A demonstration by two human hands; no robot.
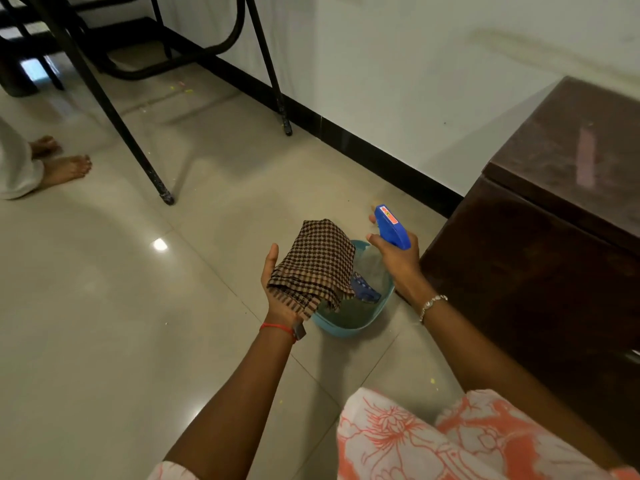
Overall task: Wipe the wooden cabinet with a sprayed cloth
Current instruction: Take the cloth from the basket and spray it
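Observation:
A folded brown checked cloth (317, 266) lies on the palm of my left hand (277, 289), held up over the floor. My right hand (398, 261) grips a clear spray bottle with a blue trigger head (391, 226), its nozzle turned toward the cloth from the right. The dark wooden cabinet (554, 254) stands at the right against the wall, its glossy top dusty. Both hands hover left of the cabinet's front corner.
A light blue plastic basin (349, 323) sits on the tiled floor under my hands, with a blue item inside. Black metal table legs (114, 112) stand at the upper left. Another person's bare feet (62, 161) are at the far left. A white wall with black skirting runs behind.

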